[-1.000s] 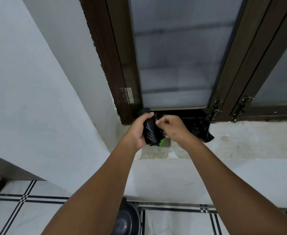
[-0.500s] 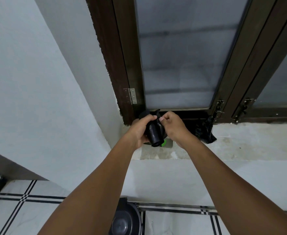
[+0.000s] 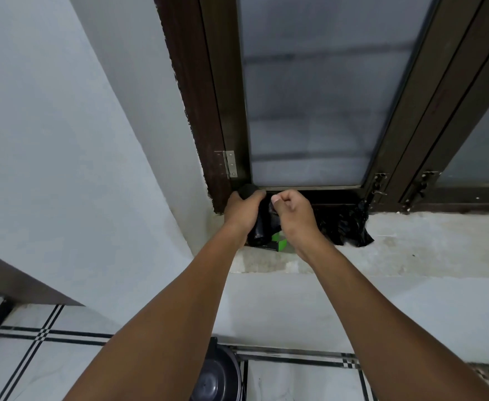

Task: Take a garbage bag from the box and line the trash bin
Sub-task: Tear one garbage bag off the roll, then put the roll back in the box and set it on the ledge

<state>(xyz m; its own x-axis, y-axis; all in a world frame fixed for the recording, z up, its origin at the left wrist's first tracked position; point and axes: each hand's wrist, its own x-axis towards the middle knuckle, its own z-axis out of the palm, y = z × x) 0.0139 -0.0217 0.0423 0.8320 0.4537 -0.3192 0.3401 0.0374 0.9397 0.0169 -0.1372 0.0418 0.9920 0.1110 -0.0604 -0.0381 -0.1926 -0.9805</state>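
On the far sill, your left hand [image 3: 242,209] grips the bag roll [image 3: 257,231] above its box [image 3: 278,245]; your right hand [image 3: 291,211] pinches the free end. Yank hard and several bags could unspool, or the film could tear.

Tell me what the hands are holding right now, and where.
Left hand grips the black plastic garbage-bag roll around its upper part; right hand pinches its loose edge.
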